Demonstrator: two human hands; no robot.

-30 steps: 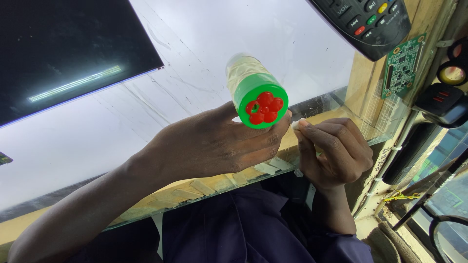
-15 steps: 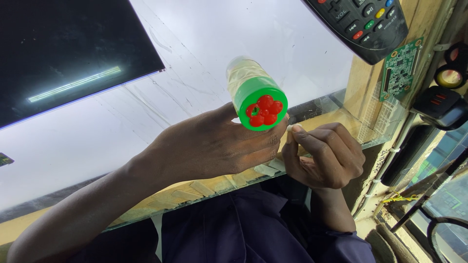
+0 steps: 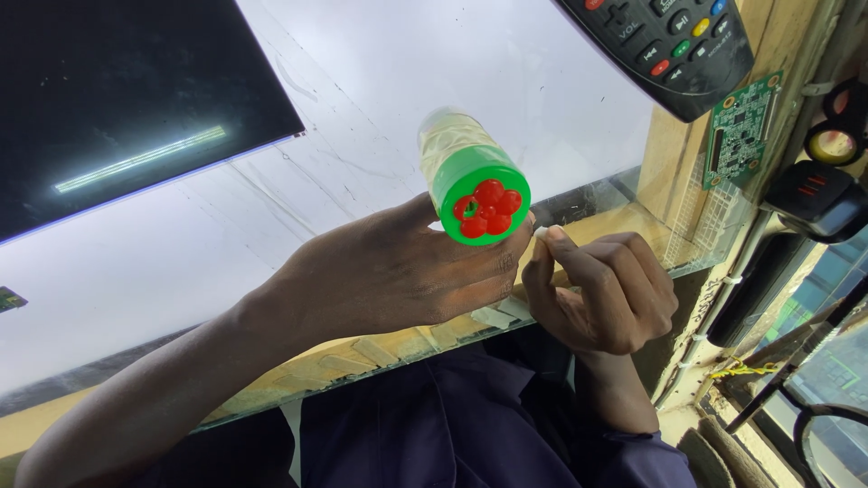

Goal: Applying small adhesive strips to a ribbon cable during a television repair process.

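Bottle held up in the left hand, small white piece pinched in the right

Bottle [image 3: 466,172] is the thing in hand: a small clear one with a green cap whose end face carries a cluster of red round studs, turned toward the camera. It is held above the near edge of the tabletop [image 3: 561,81], tilted so that the cap points down and toward the viewer. The left hand [image 3: 389,271] grips it from below and behind, fingers [image 3: 493,271] wrapped shut around the body just under the cap, the forearm running off to the lower left.

The right hand [image 3: 601,289] sits just beside the cap, to its right and slightly lower. Its fingers are curled in, and thumb and forefinger are pressed together on a small white piece [image 3: 541,232], too small to tell what it is. That piece is very close to the cap's rim; whether it touches cannot be told.

Beneath both hands lies a pale glass sheet on a wooden frame. A dark screen panel [image 3: 127,99] covers the upper left. At the top right are a black remote control [image 3: 669,45] with coloured buttons and, next to it, a green circuit board [image 3: 741,131]. Dark blue clothing [image 3: 434,425] fills the lower middle.
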